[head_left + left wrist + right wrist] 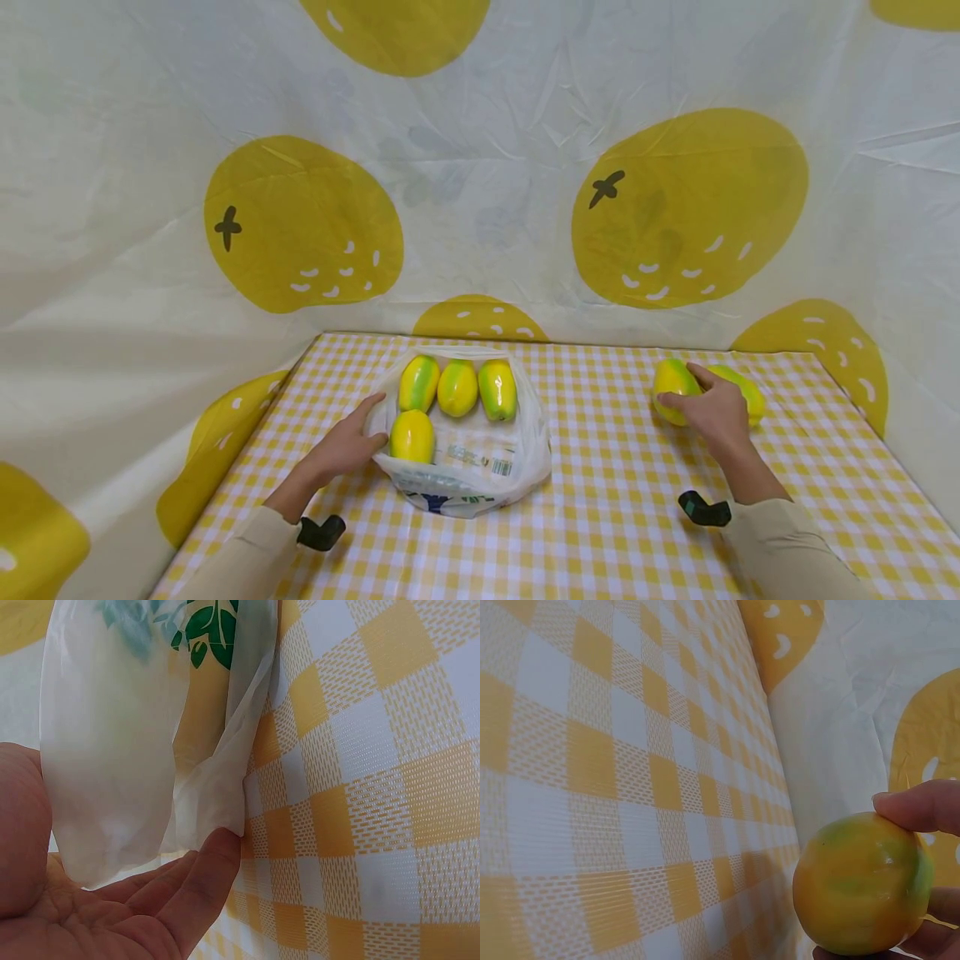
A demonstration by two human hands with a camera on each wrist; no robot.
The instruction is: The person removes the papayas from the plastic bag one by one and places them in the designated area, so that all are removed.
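At the right of the head view, my right hand [716, 414] grips a yellow papaya with green streaks [672, 390]. Thumb and fingers lie on opposite sides of this papaya [862, 885] in the right wrist view. Another papaya [750, 396] lies just beyond that hand, partly hidden by it. My left hand [348, 442] touches the left side of a white plastic bag [528, 450], its thumb and fingers spread apart. From the left wrist, the fingers [202, 889] appear fairly straight against the bag's outside. Several papayas [457, 388] lie inside the wide-mouthed bag.
A yellow-and-white checked cloth [600, 467] covers the table. Behind it hangs a pale curtain [495, 208] printed with large yellow fruit, which also runs along both sides. Printing and a barcode [501, 467] show on the bag's inner bottom.
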